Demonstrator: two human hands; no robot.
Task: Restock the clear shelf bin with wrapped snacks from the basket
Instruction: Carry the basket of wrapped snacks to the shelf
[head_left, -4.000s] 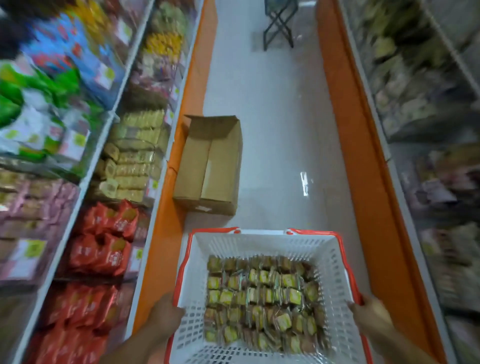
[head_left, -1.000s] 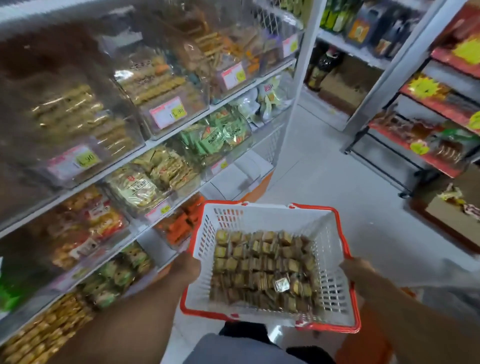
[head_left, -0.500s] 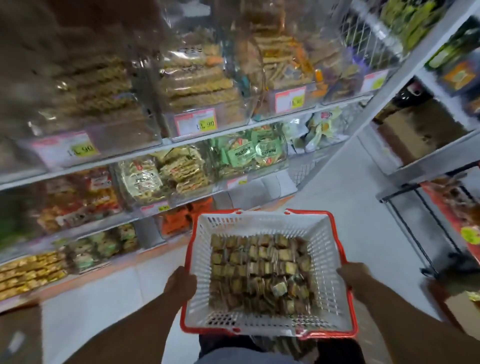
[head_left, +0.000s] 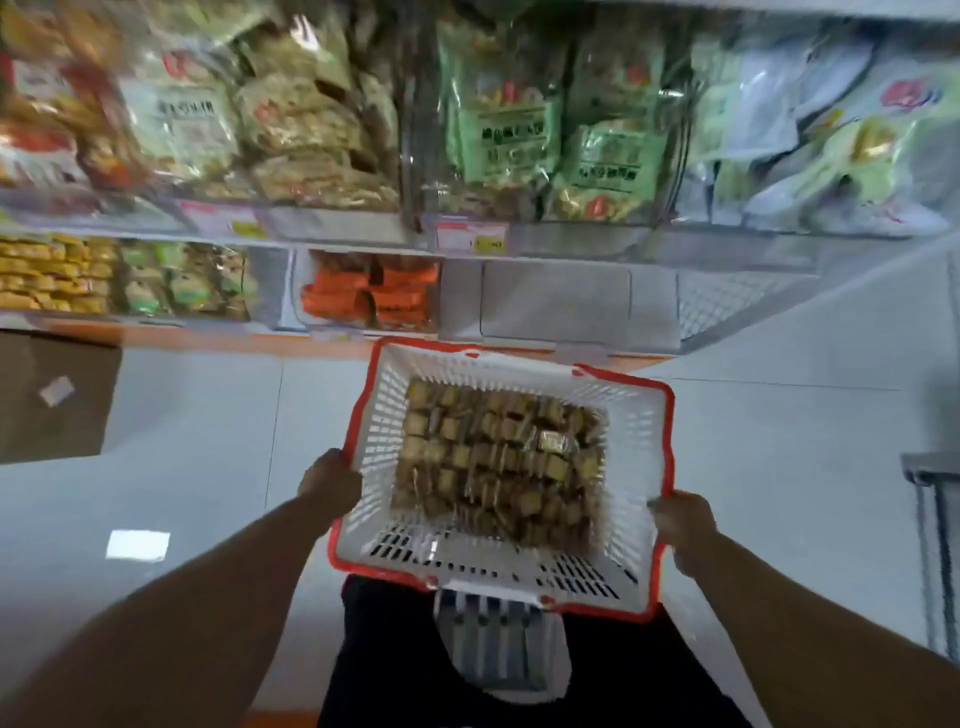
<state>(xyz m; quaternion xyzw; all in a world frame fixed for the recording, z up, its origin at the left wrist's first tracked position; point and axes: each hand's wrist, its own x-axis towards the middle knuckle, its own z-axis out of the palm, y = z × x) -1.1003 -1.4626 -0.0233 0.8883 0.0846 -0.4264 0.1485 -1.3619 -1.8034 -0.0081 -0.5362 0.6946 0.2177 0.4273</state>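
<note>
Both hands gripping basket (head_left: 636, 457), snacks (head_left: 498, 462) blurred, fingers hidden

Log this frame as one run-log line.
phase: carry, facing shelf | left hand: grips basket left rim | right hand: grips right rim | wrapped snacks: all in basket | empty clear bin: ahead, unfilled

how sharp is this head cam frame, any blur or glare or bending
Head view: the upper shelf packets are smeared by motion blur and their print is unreadable; the basket and wrapped snacks are sharper though soft; the left hand and right hand read clearly on its sides; a bright glare patch sits on the floor; the wide lens bends the shelf edge.
</note>
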